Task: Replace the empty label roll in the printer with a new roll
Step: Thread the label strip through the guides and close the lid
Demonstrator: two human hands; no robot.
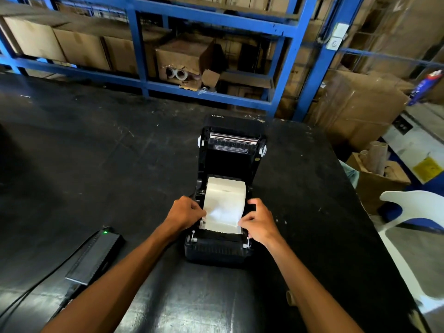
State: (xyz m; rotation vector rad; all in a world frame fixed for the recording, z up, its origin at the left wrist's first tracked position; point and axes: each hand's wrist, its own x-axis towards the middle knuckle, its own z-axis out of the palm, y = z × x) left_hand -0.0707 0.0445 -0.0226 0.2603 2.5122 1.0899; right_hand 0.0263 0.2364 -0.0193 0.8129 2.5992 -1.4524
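On the left of the black table (96, 145) lies a black power adapter (95, 254) with a green light lit, its cable running off toward the near edge. The left hand (185, 213) has its grip closed, fingers curled and pinching the left edge of the paper drawn from the label roll (225, 193). That roll sits inside the open Xprinter label printer (216, 248), whose lid stands tilted back; the paper strip lies forward over the front of the bay. The right hand (258, 221) likewise pinches the strip's right edge, fingers curled tight. Near the right forearm, a small cardboard core (291, 298) rests on the table. Beyond the table's right edge stand a white plastic chair (408, 203) and a box of cardboard tubes (379, 174). Blue shelving (286, 56) with cartons runs behind.
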